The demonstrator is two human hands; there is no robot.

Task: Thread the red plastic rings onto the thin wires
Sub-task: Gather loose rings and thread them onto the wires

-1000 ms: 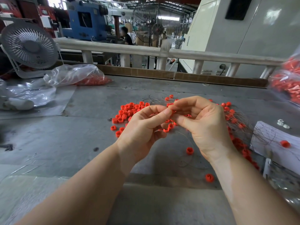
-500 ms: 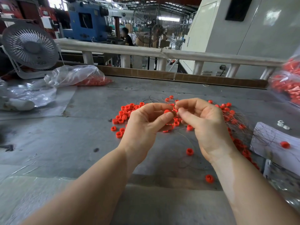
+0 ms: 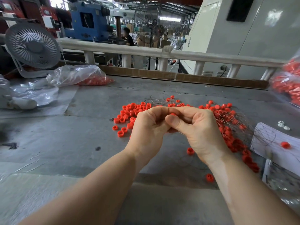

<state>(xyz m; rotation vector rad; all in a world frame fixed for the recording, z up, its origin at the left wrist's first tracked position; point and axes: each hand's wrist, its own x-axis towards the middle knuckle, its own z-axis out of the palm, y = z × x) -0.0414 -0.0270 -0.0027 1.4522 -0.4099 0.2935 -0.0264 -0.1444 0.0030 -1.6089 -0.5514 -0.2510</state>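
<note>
Head view. Left hand (image 3: 148, 127) and right hand (image 3: 197, 127) raised together over the grey worktable (image 3: 81, 143), fingertips meeting, both sets of fingers curled inward. One red ring (image 3: 173, 114) pinched between the right thumb and forefinger at the junction of the hands. Left-hand fingers closed in a pinch, presumably on a wire end; wire too thin to confirm there.

Loose rings (image 3: 129, 114) heaped on the table just beyond the left hand. Threaded rings on thin wires (image 3: 227, 120) fanned out beyond and to the right of the right hand.

Recommended handling, judged from this pose:
- Keep ring bore turned toward the wire tip; hold by the rim only.
- Grip wire close to its tip to limit flexing.
- Brace fingertips against each other for steadiness.
- Slide ring fully along before letting go, to avoid a drop among the loose stock.
</note>
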